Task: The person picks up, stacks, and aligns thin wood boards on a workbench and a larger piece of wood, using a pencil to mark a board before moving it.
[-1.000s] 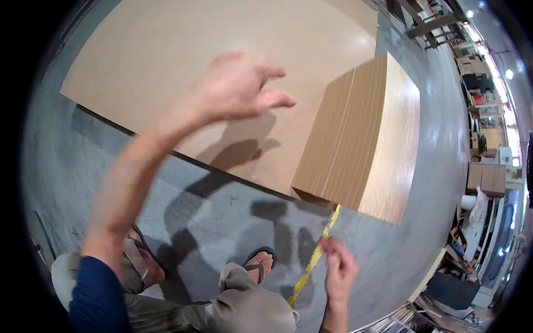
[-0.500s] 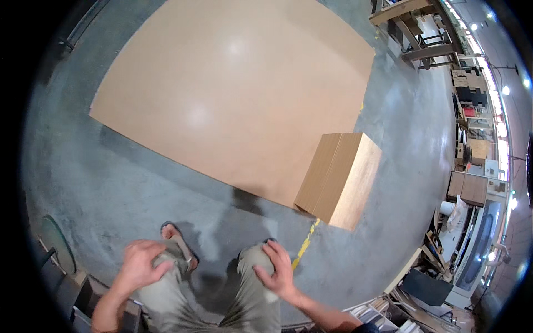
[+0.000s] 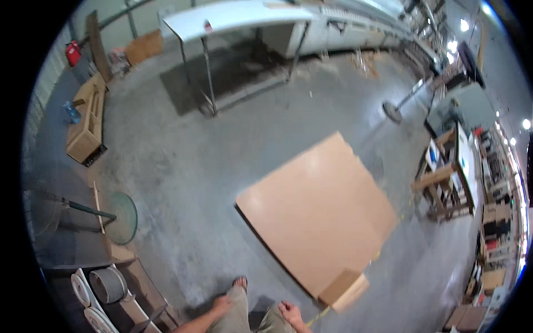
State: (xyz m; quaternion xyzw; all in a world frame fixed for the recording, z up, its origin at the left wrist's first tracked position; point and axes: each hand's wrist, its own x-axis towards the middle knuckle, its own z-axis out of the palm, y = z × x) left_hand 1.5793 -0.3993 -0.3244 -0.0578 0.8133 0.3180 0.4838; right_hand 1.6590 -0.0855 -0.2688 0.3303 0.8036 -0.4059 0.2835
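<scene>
My left hand [image 3: 223,304] rests by my left knee, with nothing seen in it. Over my right thigh, my right hand [image 3: 290,312] holds nothing; its fingers are loosely bent and apart. Ahead and to the right of my legs, a large flat brown sheet [image 3: 316,216] lies near the floor, its near-left edge casting a dark shadow. At its near corner is a cardboard box [image 3: 343,288], partly over the sheet. Neither hand touches the sheet or the box.
A white-topped table [image 3: 239,22] stands at the back. To the left are a wooden cabinet [image 3: 89,122], a fan's round base [image 3: 123,218] and rolls of edging [image 3: 108,284]. A wooden workbench [image 3: 447,177] is at the right. Yellow tape [image 3: 318,316] marks the floor.
My view has swung up and to the left, bringing the back table and cabinet in. The sheet and box now appear lower and smaller. My hands stay by my legs.
</scene>
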